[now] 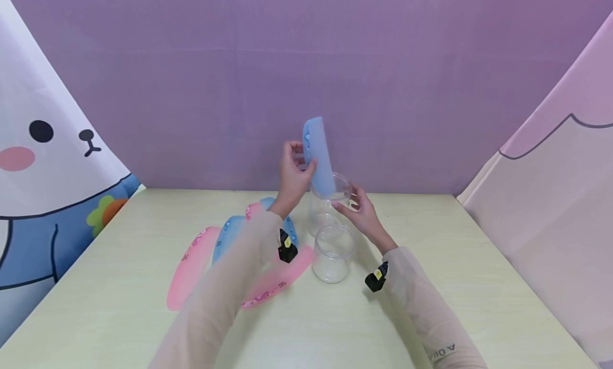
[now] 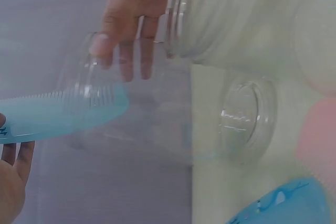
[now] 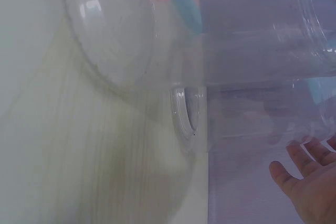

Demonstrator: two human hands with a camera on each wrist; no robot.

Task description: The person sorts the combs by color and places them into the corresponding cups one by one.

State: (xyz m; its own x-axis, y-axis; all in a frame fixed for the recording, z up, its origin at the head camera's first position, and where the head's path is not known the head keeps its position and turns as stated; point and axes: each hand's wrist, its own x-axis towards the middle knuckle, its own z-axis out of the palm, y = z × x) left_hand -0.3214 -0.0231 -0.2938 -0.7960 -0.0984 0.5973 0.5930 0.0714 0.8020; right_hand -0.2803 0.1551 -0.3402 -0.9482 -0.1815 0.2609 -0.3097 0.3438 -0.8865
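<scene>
My left hand pinches a light blue comb between thumb and fingers, holding it nearly upright. The comb's lower end is within the mouth of the farther clear jar, and its teeth show through the wall in the left wrist view. Around the upper part of that jar, my right hand holds with thumb in front and fingers on the far side. A second clear jar stands just nearer to me, overlapping the farther one in the head view.
Left of the jars, several combs lie on the pale table: a pink comb on its own side, a blue comb and another pink comb partly under my left sleeve. A purple backdrop rises behind the table's far edge.
</scene>
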